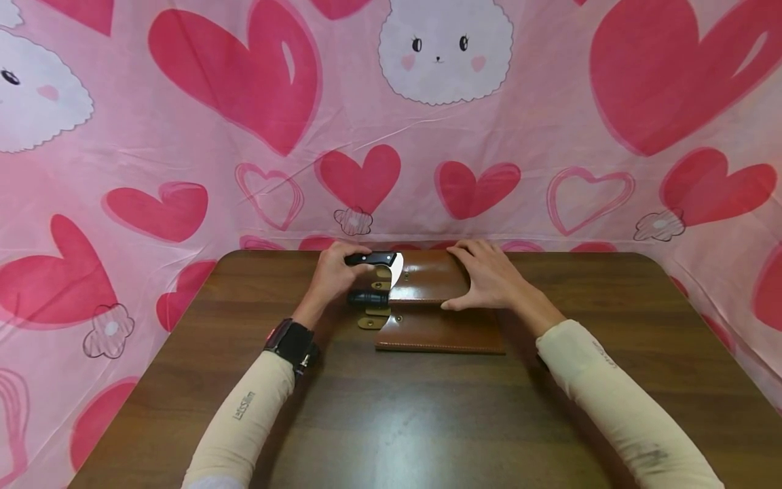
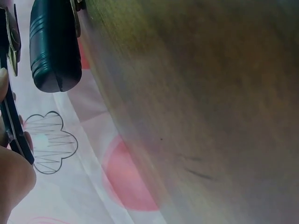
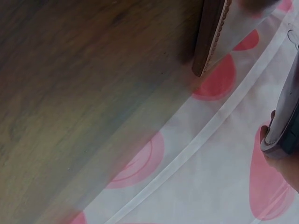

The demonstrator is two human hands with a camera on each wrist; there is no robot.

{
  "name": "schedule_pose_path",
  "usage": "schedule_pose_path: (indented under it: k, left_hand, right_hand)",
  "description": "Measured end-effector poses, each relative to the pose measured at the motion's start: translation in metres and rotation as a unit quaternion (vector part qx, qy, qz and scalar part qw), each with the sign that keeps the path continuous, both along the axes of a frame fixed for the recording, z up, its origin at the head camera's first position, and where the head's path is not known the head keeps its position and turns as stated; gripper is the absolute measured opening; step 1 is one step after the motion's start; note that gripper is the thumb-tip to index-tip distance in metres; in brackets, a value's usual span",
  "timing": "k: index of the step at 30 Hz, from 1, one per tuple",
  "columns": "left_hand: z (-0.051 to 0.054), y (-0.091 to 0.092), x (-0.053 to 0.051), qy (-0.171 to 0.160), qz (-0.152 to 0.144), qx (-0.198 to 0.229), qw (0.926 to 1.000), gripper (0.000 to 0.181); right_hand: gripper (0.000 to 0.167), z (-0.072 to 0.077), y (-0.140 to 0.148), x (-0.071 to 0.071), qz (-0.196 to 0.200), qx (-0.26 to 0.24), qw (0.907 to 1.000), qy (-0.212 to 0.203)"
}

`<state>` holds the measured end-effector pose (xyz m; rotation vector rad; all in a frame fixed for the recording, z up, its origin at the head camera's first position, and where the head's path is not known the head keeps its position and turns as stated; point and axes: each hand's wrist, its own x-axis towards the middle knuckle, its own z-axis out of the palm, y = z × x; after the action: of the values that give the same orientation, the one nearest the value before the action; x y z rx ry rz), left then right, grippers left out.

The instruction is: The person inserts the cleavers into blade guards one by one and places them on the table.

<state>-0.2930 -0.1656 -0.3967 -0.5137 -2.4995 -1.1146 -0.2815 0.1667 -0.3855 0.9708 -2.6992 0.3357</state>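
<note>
My left hand (image 1: pixel 338 273) grips the black riveted handle (image 1: pixel 370 259) of a wide-bladed knife. Part of its shiny blade (image 1: pixel 397 269) shows at the mouth of a brown leather sheath (image 1: pixel 430 280); the rest is hidden inside. At the sheath's far end my right hand (image 1: pixel 490 275) holds it between thumb and fingers. In the right wrist view, fingers wrap round the sheath's end (image 3: pixel 275 144). A second brown sheath (image 1: pixel 442 331) lies just nearer on the table. Another black handle (image 1: pixel 368 299) sticks out leftward between the two; the left wrist view shows its ridged butt (image 2: pixel 56 56).
Strap tabs with snaps (image 1: pixel 370 323) stick out left of the sheaths. Everything is on a brown wooden table (image 1: pixel 391 414). A pink cloth with hearts (image 1: pixel 360 173) hangs right behind the table's back edge.
</note>
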Motion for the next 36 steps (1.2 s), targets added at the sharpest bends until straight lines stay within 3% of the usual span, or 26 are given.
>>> schedule_pose_path:
  k: [6,13,24,36]
  left_hand:
    - [0.000,-0.001,-0.001,0.007,0.001,-0.004,1.0000,0.028]
    - [0.001,-0.001,-0.005,-0.012,0.005,-0.011,0.9999,0.029]
    - [0.005,0.001,-0.020,-0.016,-0.005,-0.008,0.9998,0.029]
    - [0.005,0.003,-0.043,-0.053,-0.023,0.010,0.9983,0.030]
  right_hand:
    - [0.110,0.000,-0.001,0.000,-0.001,0.002,1.0000,0.001]
    - [0.111,0.000,-0.002,-0.003,-0.005,0.000,0.9999,-0.009]
    - [0.116,0.000,-0.004,-0.014,-0.021,0.002,0.9996,-0.018]
    - [0.113,-0.003,-0.003,-0.033,-0.031,-0.002,0.9981,-0.053]
